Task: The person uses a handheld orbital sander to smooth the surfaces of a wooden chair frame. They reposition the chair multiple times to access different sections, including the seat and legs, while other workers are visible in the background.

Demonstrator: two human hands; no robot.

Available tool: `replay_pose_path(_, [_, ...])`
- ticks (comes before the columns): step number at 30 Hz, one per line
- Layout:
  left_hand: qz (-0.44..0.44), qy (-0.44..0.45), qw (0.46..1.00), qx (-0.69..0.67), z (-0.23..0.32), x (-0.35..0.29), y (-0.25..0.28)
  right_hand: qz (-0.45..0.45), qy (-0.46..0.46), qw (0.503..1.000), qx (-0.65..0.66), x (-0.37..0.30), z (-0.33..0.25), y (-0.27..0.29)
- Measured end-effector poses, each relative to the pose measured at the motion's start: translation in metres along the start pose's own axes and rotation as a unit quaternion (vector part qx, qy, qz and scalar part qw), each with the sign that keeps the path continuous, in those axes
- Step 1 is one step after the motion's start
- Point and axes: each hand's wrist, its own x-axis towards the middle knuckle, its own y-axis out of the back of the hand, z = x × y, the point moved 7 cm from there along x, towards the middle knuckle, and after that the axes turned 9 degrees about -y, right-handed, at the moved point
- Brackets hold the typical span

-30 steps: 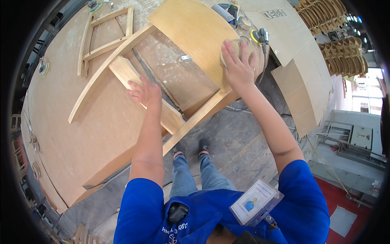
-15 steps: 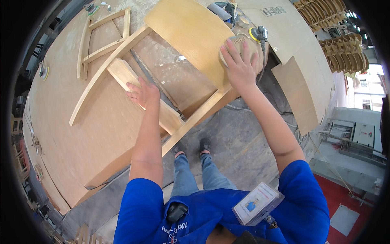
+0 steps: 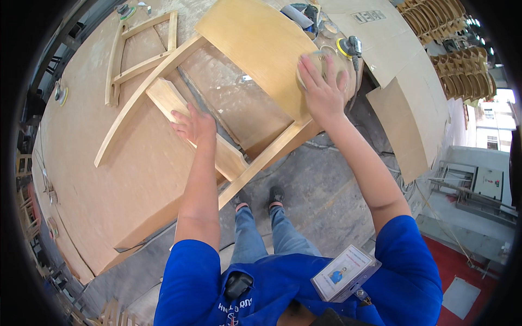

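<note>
A pale wooden chair frame lies on the worktable, with a broad curved panel [image 3: 255, 49] across its far side. Over a wooden rail [image 3: 231, 162] of the frame, my left hand [image 3: 196, 125] curls its fingers, thumb along the top. My right hand [image 3: 324, 89] lies with fingers spread, pressing a round beige sanding pad [image 3: 347, 68] at the panel's right end. The palm covers most of the pad, so its exact make is hard to see. A long curved leg [image 3: 122, 127] reaches out to the left of the frame.
Beyond my right hand sits a sander with a yellow-rimmed disc [image 3: 349, 47], its cable trailing down. Another wooden frame [image 3: 142, 68] lies at the far left near a green-rimmed sander [image 3: 125, 11]. Cardboard [image 3: 399, 127] hangs over the table's right side. Cables cross the floor.
The view has shifted slightly. My right hand has moved a little over the round pad, while my left hand stays on the rail.
</note>
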Motion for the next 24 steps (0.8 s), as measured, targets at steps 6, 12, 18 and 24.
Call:
replay_pose_path(6, [0.000, -0.004, 1.000, -0.002, 0.001, -0.002, 0.002, 0.021, -0.009, 0.999, 0.034, 0.004, -0.001, 0.007])
replay_pose_path(12, [-0.009, -0.004, 1.000, 0.001, 0.000, -0.002, 0.003, 0.046, 0.020, 0.996, 0.078, 0.003, -0.005, 0.012])
replay_pose_path(18, [-0.009, -0.004, 1.000, -0.011, 0.001, -0.001, 0.003, -0.056, -0.034, 0.998, -0.001, 0.000, 0.003, 0.005])
replay_pose_path(24, [0.004, -0.010, 1.000, -0.006, 0.000, -0.002, 0.002, 0.044, 0.028, 0.995, 0.082, 0.009, -0.009, 0.014])
